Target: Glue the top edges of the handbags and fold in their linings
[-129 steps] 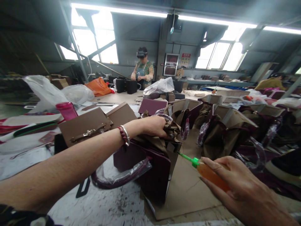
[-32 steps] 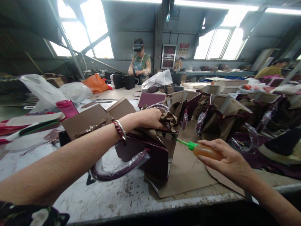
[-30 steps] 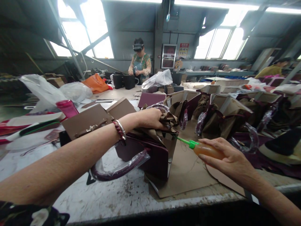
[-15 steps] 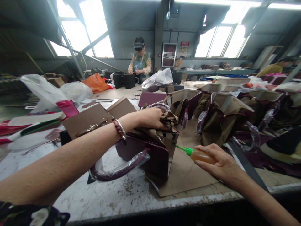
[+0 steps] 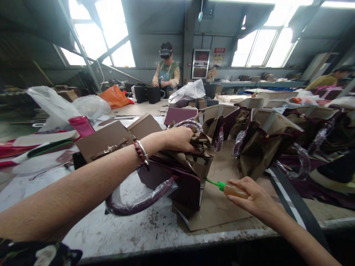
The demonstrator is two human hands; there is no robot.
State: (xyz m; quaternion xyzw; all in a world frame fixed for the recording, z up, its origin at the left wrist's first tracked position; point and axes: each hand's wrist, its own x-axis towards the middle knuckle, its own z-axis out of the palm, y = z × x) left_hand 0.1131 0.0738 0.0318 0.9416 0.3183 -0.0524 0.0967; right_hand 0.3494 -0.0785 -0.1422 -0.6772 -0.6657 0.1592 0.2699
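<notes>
Head view: left hand [image 5: 180,139] clutches bunched lining [image 5: 203,139] atop a maroon bag [image 5: 186,185] on the worktable [image 5: 138,231], right hand [image 5: 251,199] clasping a bottle [image 5: 234,191]; a slackened left grip could drop fabric onto the green nozzle [image 5: 212,181].

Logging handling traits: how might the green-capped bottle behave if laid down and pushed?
The bottle would probably roll, since its body looks rounded. Its translucent wall suggests squeezable plastic. The thin green nozzle could bend if knocked.
</notes>
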